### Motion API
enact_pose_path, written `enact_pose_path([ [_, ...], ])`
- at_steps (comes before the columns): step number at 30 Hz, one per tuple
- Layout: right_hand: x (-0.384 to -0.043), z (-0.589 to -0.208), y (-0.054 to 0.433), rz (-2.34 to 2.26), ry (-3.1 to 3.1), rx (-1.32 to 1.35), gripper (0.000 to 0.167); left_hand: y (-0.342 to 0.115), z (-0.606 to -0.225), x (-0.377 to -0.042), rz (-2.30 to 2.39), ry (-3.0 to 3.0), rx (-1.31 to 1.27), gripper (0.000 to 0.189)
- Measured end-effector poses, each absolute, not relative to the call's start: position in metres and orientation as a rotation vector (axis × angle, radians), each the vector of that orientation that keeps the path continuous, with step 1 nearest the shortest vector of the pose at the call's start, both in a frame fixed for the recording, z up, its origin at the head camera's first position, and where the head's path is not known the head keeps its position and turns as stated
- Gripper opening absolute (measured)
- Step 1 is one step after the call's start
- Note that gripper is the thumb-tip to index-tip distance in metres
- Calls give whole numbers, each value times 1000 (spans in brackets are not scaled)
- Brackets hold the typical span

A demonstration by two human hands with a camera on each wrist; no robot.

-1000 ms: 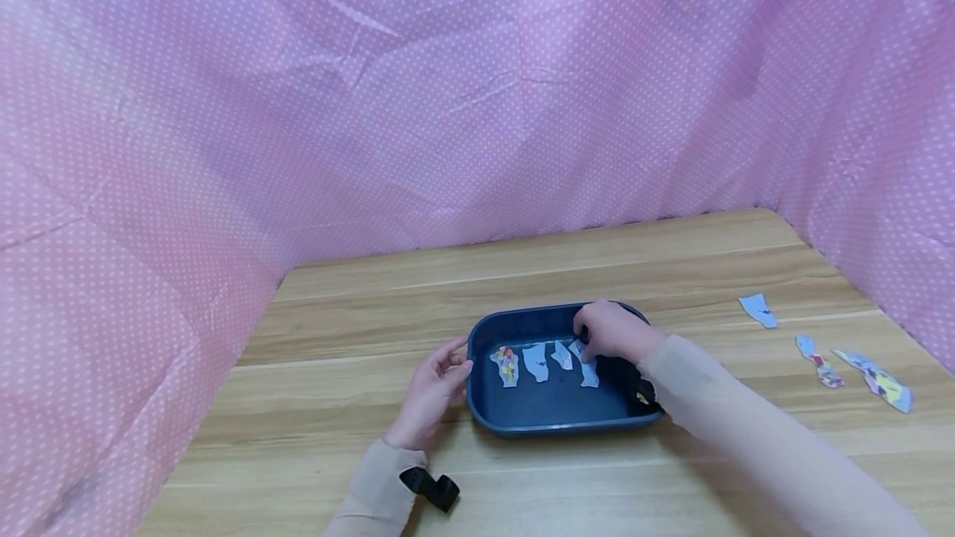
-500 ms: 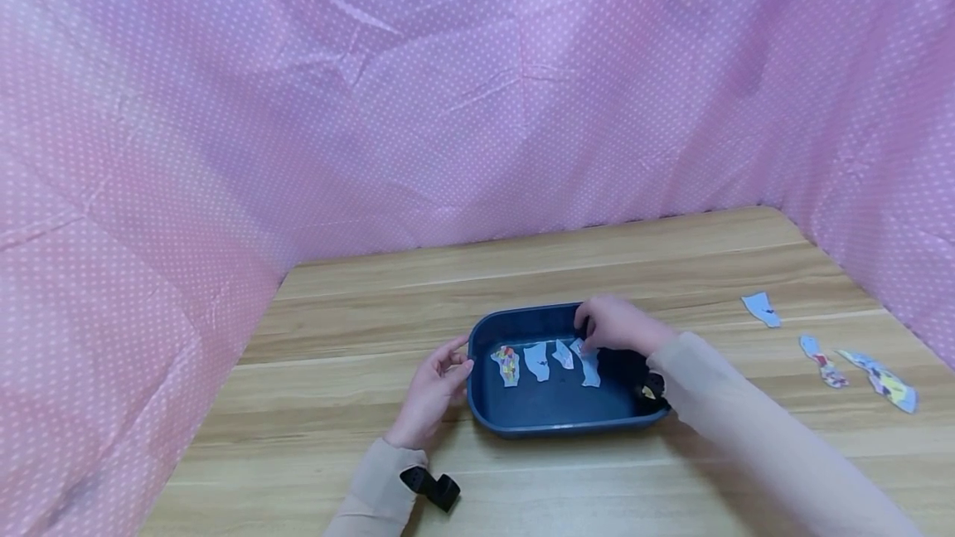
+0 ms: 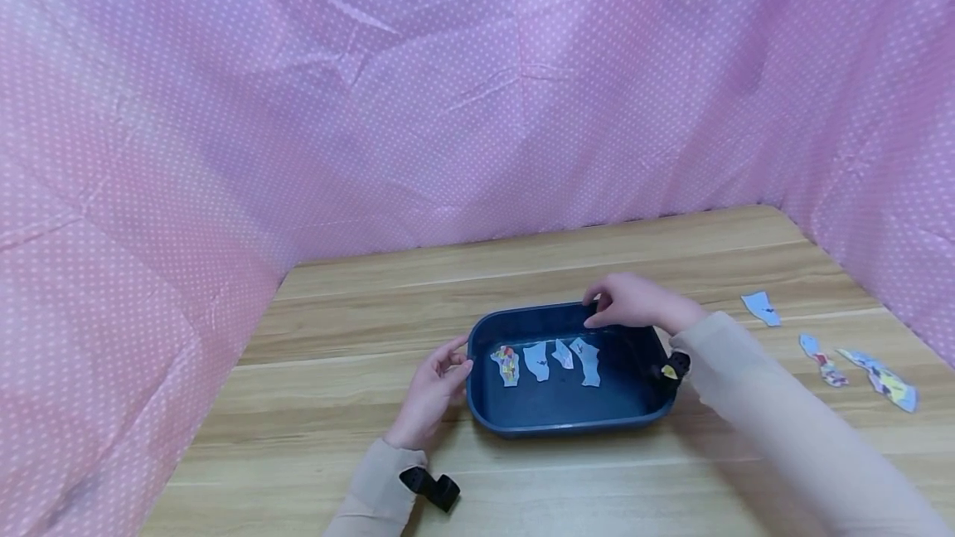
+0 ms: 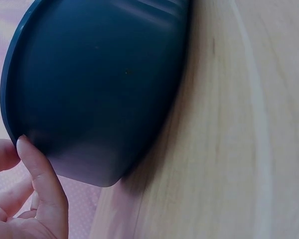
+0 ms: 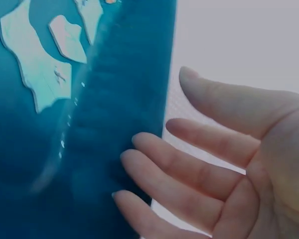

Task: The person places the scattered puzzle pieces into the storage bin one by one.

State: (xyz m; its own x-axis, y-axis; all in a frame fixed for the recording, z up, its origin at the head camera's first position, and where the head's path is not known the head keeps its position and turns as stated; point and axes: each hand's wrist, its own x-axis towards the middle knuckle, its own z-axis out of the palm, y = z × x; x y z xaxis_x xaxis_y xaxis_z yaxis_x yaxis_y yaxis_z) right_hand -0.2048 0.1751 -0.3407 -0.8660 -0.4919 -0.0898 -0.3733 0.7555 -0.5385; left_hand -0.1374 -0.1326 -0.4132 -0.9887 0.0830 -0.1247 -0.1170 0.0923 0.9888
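A dark blue plastic tray (image 3: pixel 552 410) stands on the table. My left hand (image 3: pixel 434 388) holds its left end; in the left wrist view, thumb and finger (image 4: pixel 42 174) pinch the rim. On the tray floor, torn-looking picture pieces lie in a row: a multicoloured one (image 3: pixel 507 366), a pale blue one (image 3: pixel 536 361), a small one (image 3: pixel 563 354) and a longer pale blue one (image 3: pixel 588 365). Over the tray's far right rim is my right hand (image 3: pixel 634 302), holding nothing. In the right wrist view its fingers (image 5: pixel 189 172) are loosely spread, apart from the longer piece (image 5: pixel 37 59).
To the tray's right, on the wooden table (image 3: pixel 358 305), lie a pale blue piece (image 3: pixel 761 308), a narrow colourful piece (image 3: pixel 824 361) and a longer yellow-and-blue piece (image 3: pixel 880 379). Pink dotted cloth (image 3: pixel 477 106) hangs along the back and sides.
My right hand has let go of the longer pale blue piece and moved up and to the right, to the tray's far rim. The left hand stays on the tray.
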Motion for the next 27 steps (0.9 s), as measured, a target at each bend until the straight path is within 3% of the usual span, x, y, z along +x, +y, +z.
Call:
enact_pose_path([
  [12, -200, -335, 209, -995, 2590, -643, 38, -132, -413, -137, 2031, 2191, -38, 44],
  [27, -186, -355, 245, -1151, 2578, -627, 31, -132, -413, -137, 2031, 2192, -36, 44],
])
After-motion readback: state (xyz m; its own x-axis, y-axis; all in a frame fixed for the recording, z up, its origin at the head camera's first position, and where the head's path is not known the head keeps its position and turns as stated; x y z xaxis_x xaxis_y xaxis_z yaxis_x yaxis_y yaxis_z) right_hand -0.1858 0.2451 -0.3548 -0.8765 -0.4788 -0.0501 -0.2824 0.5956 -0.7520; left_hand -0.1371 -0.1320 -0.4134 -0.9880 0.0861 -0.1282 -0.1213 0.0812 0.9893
